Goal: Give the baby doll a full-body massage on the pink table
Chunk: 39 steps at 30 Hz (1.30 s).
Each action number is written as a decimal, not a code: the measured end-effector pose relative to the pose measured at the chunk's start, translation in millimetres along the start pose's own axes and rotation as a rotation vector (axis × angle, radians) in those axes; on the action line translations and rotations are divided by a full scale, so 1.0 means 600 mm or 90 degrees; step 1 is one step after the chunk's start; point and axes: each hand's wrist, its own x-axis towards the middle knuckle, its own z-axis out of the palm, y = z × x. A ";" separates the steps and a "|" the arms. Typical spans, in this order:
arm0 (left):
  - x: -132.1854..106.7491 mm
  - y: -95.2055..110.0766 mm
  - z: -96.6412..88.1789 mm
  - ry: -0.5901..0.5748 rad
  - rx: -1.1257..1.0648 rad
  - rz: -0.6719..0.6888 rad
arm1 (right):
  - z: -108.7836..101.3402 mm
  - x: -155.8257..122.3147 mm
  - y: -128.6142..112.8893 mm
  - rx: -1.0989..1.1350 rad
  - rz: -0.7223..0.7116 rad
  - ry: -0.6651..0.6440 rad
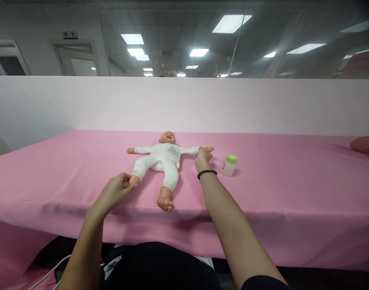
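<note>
A baby doll (165, 154) with a white cloth body lies on its back, its head toward the far side and its limbs spread. My left hand (115, 190) is closed around the doll's foot on the left, with the toes hidden in my fingers. At the end of the doll's outstretched arm on the right, my right hand (203, 159) is closed at the wrist; the doll's small hand (209, 149) pokes out past it. The other foot (165, 199) rests untouched near the front edge. Just right of my right hand stands a small translucent bottle (228, 167) with a green cap.
A pink cloth (281, 181) covers the table and hangs over its front edge. Behind it rises a white partition (214, 104) with glass above. Part of a skin-toned object (364, 143) shows at the far right. A white cable (50, 272) hangs at the lower left.
</note>
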 end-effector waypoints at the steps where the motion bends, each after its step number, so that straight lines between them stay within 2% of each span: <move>1: -0.006 -0.007 -0.002 -0.007 -0.002 -0.010 | -0.003 0.003 0.003 0.000 0.060 0.002; 3: 0.004 -0.003 -0.008 0.000 -0.012 -0.008 | -0.004 0.002 0.003 0.009 0.098 -0.009; 4: 0.017 0.008 -0.011 0.018 -0.011 0.004 | -0.001 -0.004 0.000 0.023 0.062 -0.017; 7: 0.081 0.066 -0.014 0.095 0.022 0.068 | 0.013 -0.033 -0.020 0.047 -0.161 -0.084; 9: 0.132 0.107 0.001 0.121 0.050 0.097 | 0.020 -0.057 -0.029 0.001 -0.355 -0.199; 12: 0.194 0.145 0.041 0.094 0.104 0.095 | 0.023 -0.084 -0.025 -0.167 -0.602 -0.481; 13: 0.206 0.149 0.053 0.081 0.118 0.089 | 0.022 -0.089 -0.022 -0.223 -0.658 -0.554; 14: 0.212 0.149 0.062 0.071 0.124 0.084 | 0.021 -0.091 -0.018 -0.263 -0.691 -0.593; 15: 0.212 0.146 0.066 0.065 0.120 0.081 | 0.020 -0.091 -0.016 -0.279 -0.702 -0.596; 16: 0.204 0.140 0.064 0.065 0.106 0.079 | 0.020 -0.089 -0.016 -0.266 -0.692 -0.566; 18: 0.171 0.121 0.047 0.069 0.059 0.080 | 0.019 -0.076 -0.019 -0.187 -0.617 -0.443; 20: 0.119 0.093 0.021 0.066 0.013 0.080 | 0.016 -0.055 -0.024 -0.114 -0.471 -0.273; 22: 0.061 0.060 0.000 0.044 -0.016 0.057 | 0.007 -0.029 -0.024 -0.106 -0.294 -0.116; 24: 0.011 0.028 -0.005 0.022 0.007 0.015 | -0.008 -0.002 -0.016 -0.167 -0.154 -0.045; 25: -0.008 0.015 -0.001 0.012 0.022 0.001 | -0.017 0.009 -0.010 -0.214 -0.114 -0.042; 27: -0.032 -0.006 0.015 0.009 0.047 -0.013 | -0.033 0.024 0.005 -0.312 -0.097 -0.074; 29: -0.039 -0.017 0.028 0.021 0.058 -0.008 | -0.043 0.029 0.015 -0.382 -0.131 -0.109; 31: -0.033 -0.023 0.023 -0.018 0.056 0.014 | -0.043 0.025 0.013 -0.423 -0.169 -0.104; 33: -0.016 -0.025 -0.007 -0.131 0.055 0.032 | -0.036 0.013 -0.005 -0.451 -0.167 -0.058; 35: 0.015 -0.024 -0.053 -0.256 0.074 0.026 | -0.034 -0.009 -0.038 -0.466 -0.142 -0.046; 37: 0.064 -0.018 -0.098 -0.314 0.108 -0.010 | -0.051 -0.048 -0.073 -0.460 -0.141 -0.127; 39: 0.127 -0.011 -0.124 -0.357 0.089 -0.029 | -0.097 -0.111 -0.096 -0.423 -0.216 -0.283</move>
